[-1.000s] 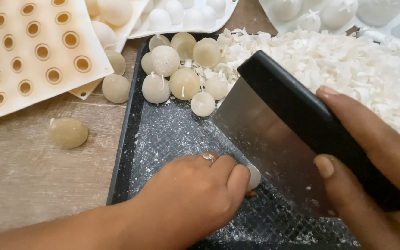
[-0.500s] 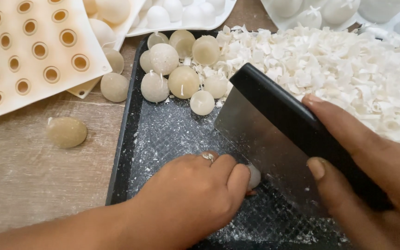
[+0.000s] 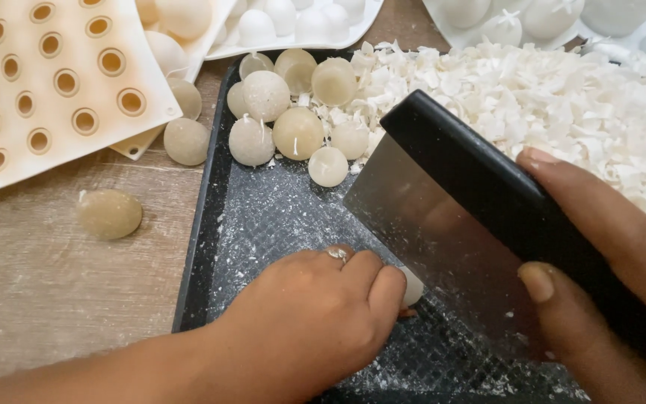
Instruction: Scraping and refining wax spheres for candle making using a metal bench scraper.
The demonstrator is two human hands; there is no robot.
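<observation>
My left hand [image 3: 315,314] lies nearest, curled shut on a small pale wax ball [image 3: 413,286] that it pins to the floor of the black tray [image 3: 203,247]; only one rounded edge of the ball shows past my fingertips, and a ring sits on one finger. Just beside it, my right hand [image 3: 600,284] is closed around the black handle of the bench scraper [image 3: 450,224], thumb pressed on the steel blade, whose lower edge meets the ball where my left fingers hold it. Compared with the view a second ago, the scraper has tilted and drawn a little toward me, so that more of the blade face shows, while my left hand has kept its place and its grip; I judge that the blade is partway through a trimming stroke against the ball and that the stroke is not finished. The tray floor between my hands and the far pile is dusted with fine white crumbs over a grid texture. Farther on, a cluster of round wax balls [image 3: 297,133] with short wicks rests in the tray's far left corner, touching one another, and a heap of white wax shavings [image 3: 562,97] fills the far right. Outside the tray, on the wooden bench [image 3: 54,299], one yellowish ball [image 3: 109,214] lies alone, and a cream silicone mould [image 3: 46,75] with ringed holes lies beyond it.
</observation>
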